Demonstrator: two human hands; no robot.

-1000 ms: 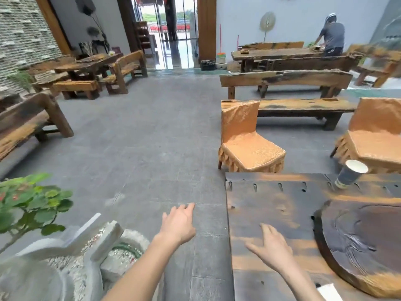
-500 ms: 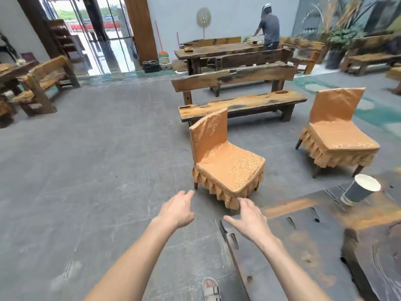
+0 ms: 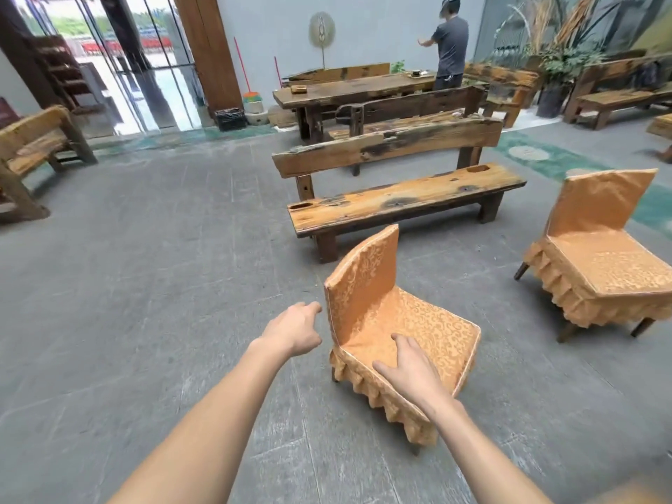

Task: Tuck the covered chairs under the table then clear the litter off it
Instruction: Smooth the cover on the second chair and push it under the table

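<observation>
**Both hands at the near chair, nothing gripped**

Your left hand [image 3: 294, 331] reaches out over the grey floor [image 3: 145, 285] with its fingers [image 3: 312, 308] loosely curled and holding nothing. Just beyond those fingertips, to their right, stands the outer edge of the backrest [image 3: 363, 281] of the near covered chair [image 3: 436, 321]. A narrow gap shows between them.

Your right hand [image 3: 409, 365] lies palm down over the seat [image 3: 447, 332] of that chair. Its fingers [image 3: 403, 341] are relaxed, slightly spread and point toward the foot of the backrest. You cannot tell from here whether the palm rests on the orange cover or hangs just above it. The frilled skirt of the cover hangs below your wrist.

The second covered chair [image 3: 603, 263] stands well apart to the right of your right fingers, upright on the floor. Ahead of both sets of fingertips, past the backrest, runs a wooden bench [image 3: 400, 203]. Far beyond it, another person [image 3: 451, 45] stands at a long table by the wall.
</observation>
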